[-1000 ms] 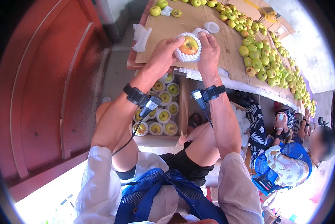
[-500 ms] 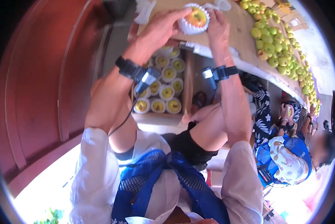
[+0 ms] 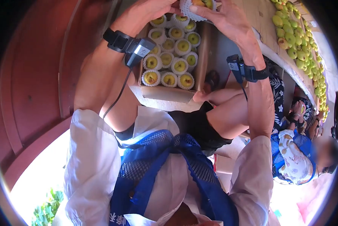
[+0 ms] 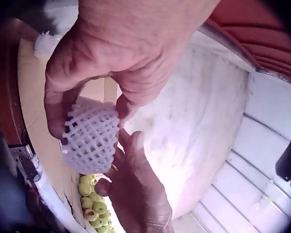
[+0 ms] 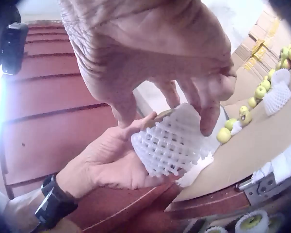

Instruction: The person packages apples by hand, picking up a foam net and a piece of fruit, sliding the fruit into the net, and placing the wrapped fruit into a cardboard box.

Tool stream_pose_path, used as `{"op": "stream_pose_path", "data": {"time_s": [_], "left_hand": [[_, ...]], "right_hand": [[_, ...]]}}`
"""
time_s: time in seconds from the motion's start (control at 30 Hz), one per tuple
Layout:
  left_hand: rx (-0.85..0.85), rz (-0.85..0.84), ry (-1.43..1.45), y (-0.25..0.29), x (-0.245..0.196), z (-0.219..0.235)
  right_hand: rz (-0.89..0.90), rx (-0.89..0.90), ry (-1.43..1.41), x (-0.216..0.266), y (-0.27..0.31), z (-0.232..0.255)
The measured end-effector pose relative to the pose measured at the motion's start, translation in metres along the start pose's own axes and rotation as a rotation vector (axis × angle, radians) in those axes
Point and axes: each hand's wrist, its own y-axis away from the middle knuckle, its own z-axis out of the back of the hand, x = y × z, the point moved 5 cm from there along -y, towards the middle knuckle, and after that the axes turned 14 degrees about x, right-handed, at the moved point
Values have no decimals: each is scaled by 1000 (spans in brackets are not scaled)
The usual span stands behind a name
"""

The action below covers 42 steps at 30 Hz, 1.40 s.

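Shirt (image 3: 169, 177): wht, wide slvs (image 3: 91, 145) | vest (image 3: 135, 171): blu, mesh panels, wht lettering (image 3: 118, 219) lower L | shorts (image 3: 195, 120): blk | L strap (image 3: 117, 40) + R strap (image 3: 255, 73): blk, ea. w/ blk cam module (image 3: 139, 51), wht label (image 3: 142, 50), thin blk cable (image 3: 118, 98)

White glare blowing out both lower corners, fisheye curve with black rim, washed-out pale wall, softly blurred wrist views

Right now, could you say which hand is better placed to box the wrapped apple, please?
Probably the left hand: it cradles the wrapped apple and appears nearer the box than the right hand.
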Motion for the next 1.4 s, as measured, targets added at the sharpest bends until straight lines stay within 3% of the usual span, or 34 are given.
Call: {"op": "stream_pose_path", "data": {"time_s": [0.17,0.3,0.37,0.47,0.57,0.67,0.77,0.87,0.97,1.17,1.4], "left_hand": [[-25,44,-98,17,14,6],[-190,-84,-53,35,4,-3],[-131,-6,-257,44,8,8],[26,173,-301,36,25,41],[-296,144,-544,64,-6,56],[-502,64,-546,81,-17,58],[-470,-5,-548,93,-24,56],[-498,48,-554,86,-17,72],[-545,11,-593,86,-22,73],[-590,-58,-732,87,-32,65],[-541,-74,-584,90,-36,58]], "right_hand": [[238,-70,269,-5,-6,-36],[84,15,123,15,-3,-52],[92,-12,86,15,-7,-62],[-5,46,75,-5,-11,-95],[-52,75,113,-61,-16,-146],[-348,281,127,-91,-10,-182],[-415,353,70,-113,-7,-205],[-372,254,196,-117,-20,-213],[-418,320,175,-91,-37,-204],[-362,179,241,-130,-79,-245],[-287,155,308,-117,-75,-246]]}}
